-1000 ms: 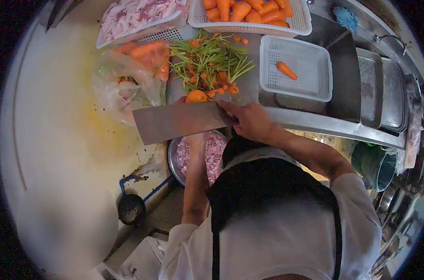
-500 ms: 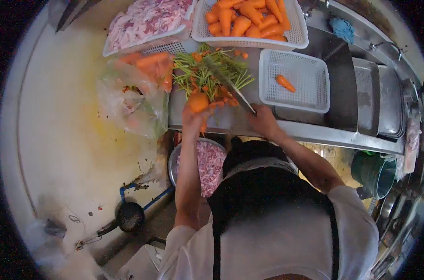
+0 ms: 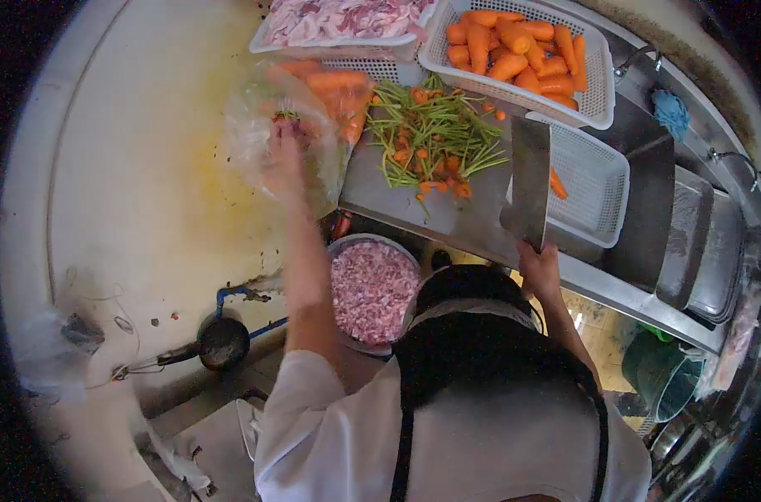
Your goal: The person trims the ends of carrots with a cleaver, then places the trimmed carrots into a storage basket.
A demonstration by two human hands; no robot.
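Note:
My left hand (image 3: 285,163) reaches into a clear plastic bag (image 3: 251,109) of carrots on the left of the counter; its fingers are hidden and smeared by motion. Orange carrots (image 3: 338,81) show through the plastic. In my right hand (image 3: 539,264) is the handle of a cleaver (image 3: 530,180), its broad blade pointing away from me at the counter's right side. Between the hands lies a pile of cut green carrot stems (image 3: 439,134) with orange tops. Behind the blade, one carrot (image 3: 558,184) lies partly hidden in a small white basket (image 3: 602,188).
A large white basket (image 3: 602,92) of carrots stands at the back, beside a tray of pale raw meat (image 3: 343,23). Below the counter edge sits a metal bowl of chopped meat (image 3: 374,289). The sink (image 3: 648,192) and a blue cloth (image 3: 671,113) are on the right.
My left hand has left the carrot it held by the stems and moved left into the bag. The cleaver has swung right, away from the stem pile. The view has shifted.

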